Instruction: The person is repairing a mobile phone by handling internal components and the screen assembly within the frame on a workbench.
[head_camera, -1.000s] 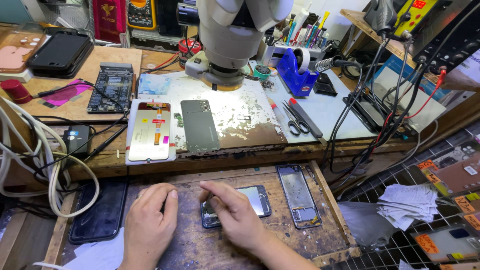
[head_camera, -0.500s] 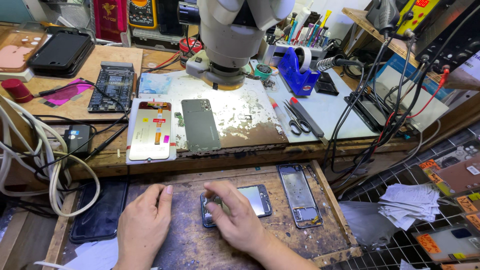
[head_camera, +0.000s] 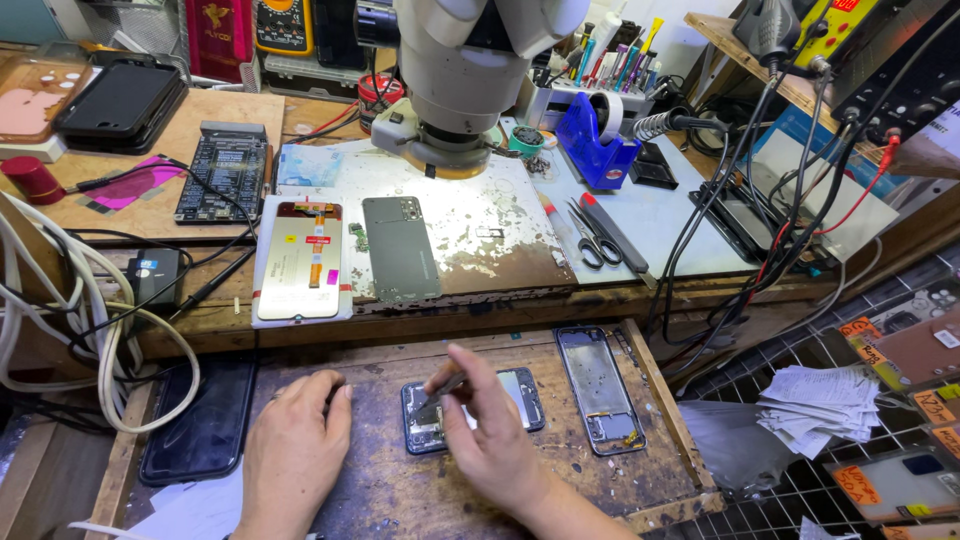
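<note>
My right hand (head_camera: 495, 435) pinches a thin metal tool (head_camera: 440, 388) and its tip rests on the left part of an opened phone (head_camera: 515, 395) lying flat on a worn wooden pull-out tray (head_camera: 400, 500). The hand covers the middle of that phone. My left hand (head_camera: 295, 450) lies palm down on the tray just left of the phone, fingers together, holding nothing. A bare phone frame (head_camera: 600, 390) lies upright to the right of the phone.
A dark phone screen (head_camera: 200, 420) lies at the tray's left edge. On the bench above sit a display panel (head_camera: 300, 260), a grey back cover (head_camera: 400, 250), a microscope (head_camera: 470, 70), scissors (head_camera: 590, 235), a blue tape dispenser (head_camera: 600, 140) and cables (head_camera: 60, 300).
My right hand was flat over the phone; now it holds the thin tool with its tip on the phone. My left hand has slid slightly left.
</note>
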